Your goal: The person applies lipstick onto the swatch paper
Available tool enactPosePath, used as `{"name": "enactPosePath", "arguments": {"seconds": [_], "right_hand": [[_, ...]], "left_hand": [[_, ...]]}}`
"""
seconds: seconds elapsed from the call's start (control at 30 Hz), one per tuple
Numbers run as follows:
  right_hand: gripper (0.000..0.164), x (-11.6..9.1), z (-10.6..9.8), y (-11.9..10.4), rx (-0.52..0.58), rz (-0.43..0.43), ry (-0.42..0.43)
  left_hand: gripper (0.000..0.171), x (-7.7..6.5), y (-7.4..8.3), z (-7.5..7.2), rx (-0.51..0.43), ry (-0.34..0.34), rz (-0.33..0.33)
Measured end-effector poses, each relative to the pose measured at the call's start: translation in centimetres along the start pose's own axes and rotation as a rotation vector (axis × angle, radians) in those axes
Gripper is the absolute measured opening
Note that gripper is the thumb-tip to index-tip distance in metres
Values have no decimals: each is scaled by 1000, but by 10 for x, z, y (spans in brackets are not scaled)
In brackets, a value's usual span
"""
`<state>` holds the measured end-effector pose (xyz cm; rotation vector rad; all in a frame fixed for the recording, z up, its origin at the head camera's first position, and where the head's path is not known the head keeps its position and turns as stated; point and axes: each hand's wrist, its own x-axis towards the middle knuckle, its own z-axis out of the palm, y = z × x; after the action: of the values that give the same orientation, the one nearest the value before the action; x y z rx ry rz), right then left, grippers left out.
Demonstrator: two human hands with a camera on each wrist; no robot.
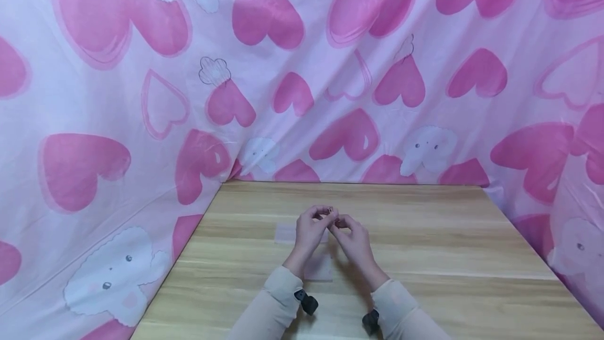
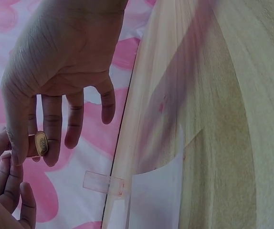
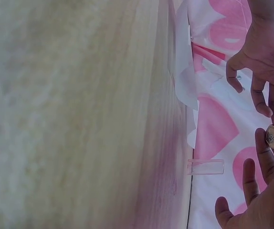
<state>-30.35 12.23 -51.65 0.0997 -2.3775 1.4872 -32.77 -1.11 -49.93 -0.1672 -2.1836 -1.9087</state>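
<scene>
Both hands pinch a small gold-ended tube [image 2: 40, 143] between them, above the middle of the table. In the left wrist view, my right hand [image 2: 65, 71] comes from the top, its thumb and fingers around the tube near an oval gold end with fine marks. My left hand [image 2: 5, 200] meets it at the other side. In the right wrist view, a patterned end [image 3: 272, 137] shows at the fingers of my right hand [image 3: 266, 205], while my left hand [image 3: 273, 62] reaches in from above. Fingers hide most of the tube. A clear pink-tinged plastic cap [image 3: 206, 167] stands beyond the hands.
Pale translucent sheets [image 1: 318, 269] lie on the wooden table [image 1: 424, 256] under and behind my left hand, with a curled edge [image 2: 156, 186] raised. A pink heart-patterned cloth [image 1: 269, 14] hangs around the back and sides of the table.
</scene>
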Motion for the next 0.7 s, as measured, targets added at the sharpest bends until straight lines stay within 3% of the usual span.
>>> {"name": "enactPosePath", "arguments": {"seconds": [0.7], "right_hand": [[30,0,-2,1,20,3,4]], "left_hand": [[19,1,1,2,-30,0,0]]}}
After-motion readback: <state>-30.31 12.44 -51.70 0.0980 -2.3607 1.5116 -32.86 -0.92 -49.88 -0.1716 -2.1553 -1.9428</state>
